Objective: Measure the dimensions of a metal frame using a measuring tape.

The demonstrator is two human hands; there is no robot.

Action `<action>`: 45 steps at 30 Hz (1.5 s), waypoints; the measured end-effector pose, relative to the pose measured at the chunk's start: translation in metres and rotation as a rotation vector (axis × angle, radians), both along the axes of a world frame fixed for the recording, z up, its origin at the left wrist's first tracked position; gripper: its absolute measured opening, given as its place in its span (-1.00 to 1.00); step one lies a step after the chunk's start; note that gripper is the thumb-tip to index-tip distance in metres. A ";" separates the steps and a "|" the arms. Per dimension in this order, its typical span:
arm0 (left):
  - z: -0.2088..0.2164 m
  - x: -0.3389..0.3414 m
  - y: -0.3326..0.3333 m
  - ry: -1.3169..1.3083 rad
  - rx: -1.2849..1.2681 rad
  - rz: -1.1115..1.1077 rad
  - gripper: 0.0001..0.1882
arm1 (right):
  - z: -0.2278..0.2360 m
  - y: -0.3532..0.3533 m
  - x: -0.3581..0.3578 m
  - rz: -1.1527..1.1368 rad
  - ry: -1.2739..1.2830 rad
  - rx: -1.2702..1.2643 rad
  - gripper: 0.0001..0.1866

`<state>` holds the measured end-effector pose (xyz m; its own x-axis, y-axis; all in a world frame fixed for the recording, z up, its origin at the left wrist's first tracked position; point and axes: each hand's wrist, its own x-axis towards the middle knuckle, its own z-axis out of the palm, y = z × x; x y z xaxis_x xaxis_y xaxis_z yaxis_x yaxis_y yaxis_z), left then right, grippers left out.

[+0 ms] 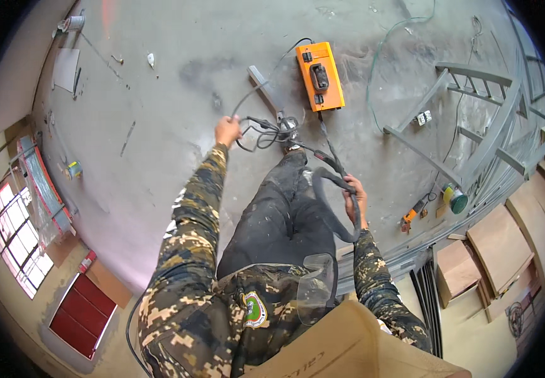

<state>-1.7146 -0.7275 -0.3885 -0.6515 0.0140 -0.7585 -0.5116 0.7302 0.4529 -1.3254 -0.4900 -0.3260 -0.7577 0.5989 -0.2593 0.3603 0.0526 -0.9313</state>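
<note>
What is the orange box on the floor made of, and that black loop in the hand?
The orange box looks like painted sheet metal: flat, hard-edged panels, though plastic is possible. The black cable in the right hand looks rubber-sheathed: matte, bending in a soft loop.

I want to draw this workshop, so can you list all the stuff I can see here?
Welding machine: one, orange, on the floor ahead.
Cables: a bundle, black, running from the machine to both hands.
Metal frames: several, grey, at right.
Angle grinder: one, orange, on the floor at right.
Wooden boards: several, brown, at far right.
Face shield: one, clear, at the chest.
Left hand: grips a cable.
Right hand: holds a cable loop.
</note>
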 end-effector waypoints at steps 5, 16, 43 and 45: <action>0.104 -0.048 0.002 -0.314 0.531 0.113 -0.71 | -0.057 -0.025 0.100 -0.694 -0.015 -0.318 -0.80; 0.238 -0.005 0.105 0.014 0.146 -0.585 -0.67 | -0.082 -0.113 0.255 -1.507 -0.066 -1.330 -0.29; 0.148 -0.033 0.049 0.024 0.143 -0.234 -0.76 | 0.078 -0.107 -0.156 -0.766 0.770 -1.271 -0.57; 0.136 -0.083 0.015 0.231 0.077 -0.343 -0.71 | 0.096 -0.142 -0.175 -0.487 0.701 -1.083 -0.73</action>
<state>-1.7977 -0.7124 -0.2522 -0.7521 0.3106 -0.5812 -0.1233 0.8000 0.5872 -1.5003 -0.6321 -0.2297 -0.6963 0.5847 -0.4163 -0.4242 -0.8031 -0.4184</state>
